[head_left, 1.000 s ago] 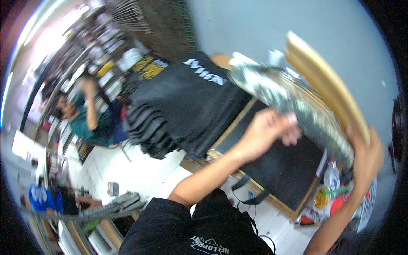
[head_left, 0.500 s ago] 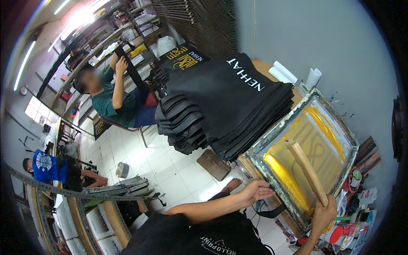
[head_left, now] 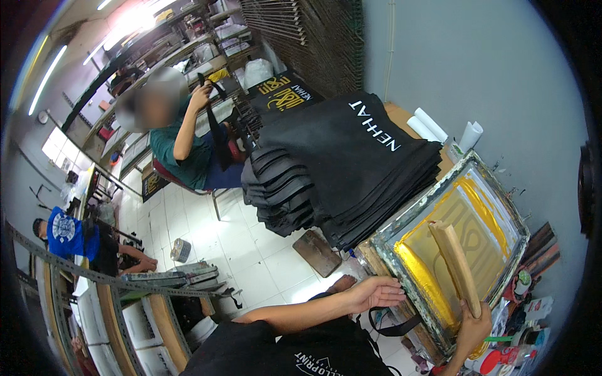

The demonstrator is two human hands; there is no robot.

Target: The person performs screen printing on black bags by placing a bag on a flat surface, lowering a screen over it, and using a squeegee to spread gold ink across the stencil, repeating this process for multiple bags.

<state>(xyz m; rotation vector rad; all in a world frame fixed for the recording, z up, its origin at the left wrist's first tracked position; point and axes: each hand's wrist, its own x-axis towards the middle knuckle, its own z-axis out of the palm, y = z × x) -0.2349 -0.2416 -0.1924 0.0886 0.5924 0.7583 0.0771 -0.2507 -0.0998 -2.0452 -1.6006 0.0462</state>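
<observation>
A printing screen in a worn, paint-crusted frame (head_left: 524, 233) lies tilted on a wooden base at the right. Yellow ink (head_left: 419, 276) is thick along the near left side of its mesh, which bears a dark pattern. My right hand (head_left: 474, 326) is closed around the lower end of a wooden squeegee (head_left: 456, 266) that rests across the mesh. Beside the left edge of the frame, my left hand (head_left: 378, 294) is open and empty, fingers stretched toward the rim. A black strap (head_left: 398, 327) hangs below that edge.
A tall stack of black fabric bags (head_left: 351, 163) with white lettering stands beyond the screen. Paper rolls (head_left: 427, 124) lie by the wall. Jars and bottles (head_left: 511, 356) crowd the lower right. A seated co-worker (head_left: 182, 147) handles black fabric; a wooden block (head_left: 316, 252) sits on the floor.
My left hand has turned and spread its fingers slightly at the frame's edge. My right hand keeps its grip on the squeegee. The co-worker's black fabric has shifted, and the whole view has moved a little.
</observation>
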